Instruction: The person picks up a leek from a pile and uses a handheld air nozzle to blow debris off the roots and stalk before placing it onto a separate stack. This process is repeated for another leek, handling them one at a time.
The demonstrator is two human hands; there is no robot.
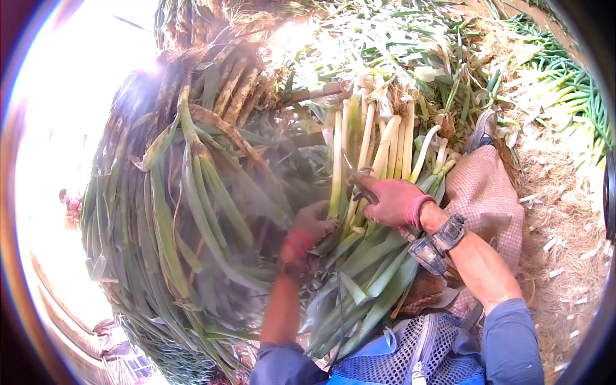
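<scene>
My left hand (312, 227), in a reddish work glove, is closed around a leek (337, 168) low on its stalk, where the white turns green. My right hand (396, 204), in a pink glove, is closed on a small metal hand tool (362, 184); its thin end points up beside the leek, and its exact kind is hard to make out. A row of peeled white leeks (399, 149) lies just beyond my right hand. Their broad green leaves (377, 282) spread toward my lap, below both hands.
A large heap of unpeeled leeks (151, 205) rises on the left. Stripped leaves and roots (398, 48) pile up at the back. Green onions (581, 96) lie at the far right. Root scraps litter the ground (558, 256). Checked cloth (484, 202) covers my leg, with a shoe (482, 128) beyond.
</scene>
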